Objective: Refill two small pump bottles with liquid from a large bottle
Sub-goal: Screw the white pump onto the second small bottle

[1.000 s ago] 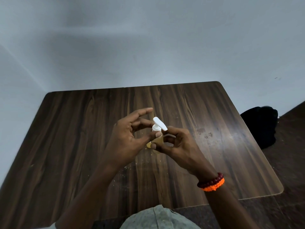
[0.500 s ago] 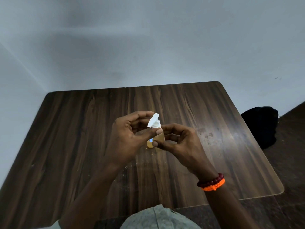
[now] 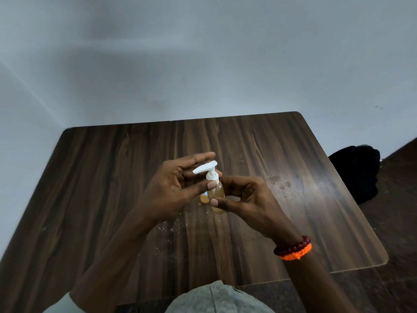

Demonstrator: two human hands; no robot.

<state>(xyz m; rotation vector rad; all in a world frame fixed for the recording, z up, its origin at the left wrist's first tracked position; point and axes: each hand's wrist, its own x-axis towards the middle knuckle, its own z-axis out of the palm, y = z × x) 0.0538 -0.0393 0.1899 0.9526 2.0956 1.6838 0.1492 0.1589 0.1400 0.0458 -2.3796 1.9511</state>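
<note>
Right now my right hand (image 3: 246, 197) has its grip curled round the small pump bottle (image 3: 216, 190), upright above the bench (image 3: 112, 177). My left hand (image 3: 171, 190) pinches its white pump collar (image 3: 212, 176).

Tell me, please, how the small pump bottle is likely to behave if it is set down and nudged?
The small pump bottle looks narrow and tall, with a long white pump head on top, so it may tip easily. It seems largely full of amber liquid, which probably adds some steadying weight. The body, which the right hand pinches, looks smooth, possibly slippery.
</note>
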